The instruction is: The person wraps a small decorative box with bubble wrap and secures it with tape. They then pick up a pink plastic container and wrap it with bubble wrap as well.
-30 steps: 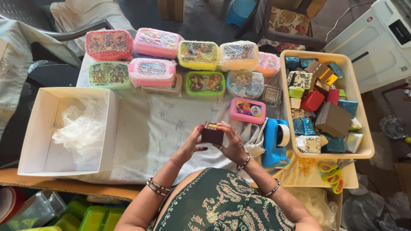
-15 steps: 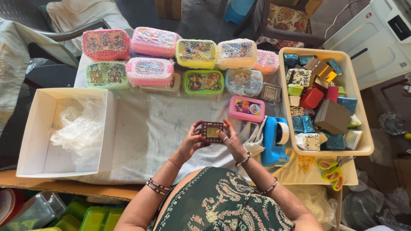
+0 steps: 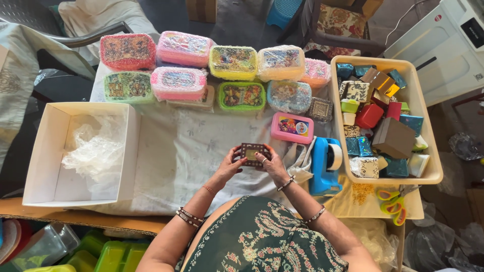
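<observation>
White cloth covers the table (image 3: pixel 166 151), with wrapped boxes along its far edge. Near its front edge you hold a small dark box (image 3: pixel 251 153) with an ornate patterned frame. Left hand (image 3: pixel 229 166) and right hand (image 3: pixel 274 166) pinch its short sides, fingers curled. It looks light, stiff and easily scuffed, so grip the edges.

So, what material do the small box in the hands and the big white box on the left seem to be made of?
The small dark box, held by the left hand and right hand, looks like card or wood with a patterned, slightly glinting decorated border; I cannot tell which. The white box looks like matte cardboard, with thin flat walls; crinkled clear plastic film lies inside.
</observation>
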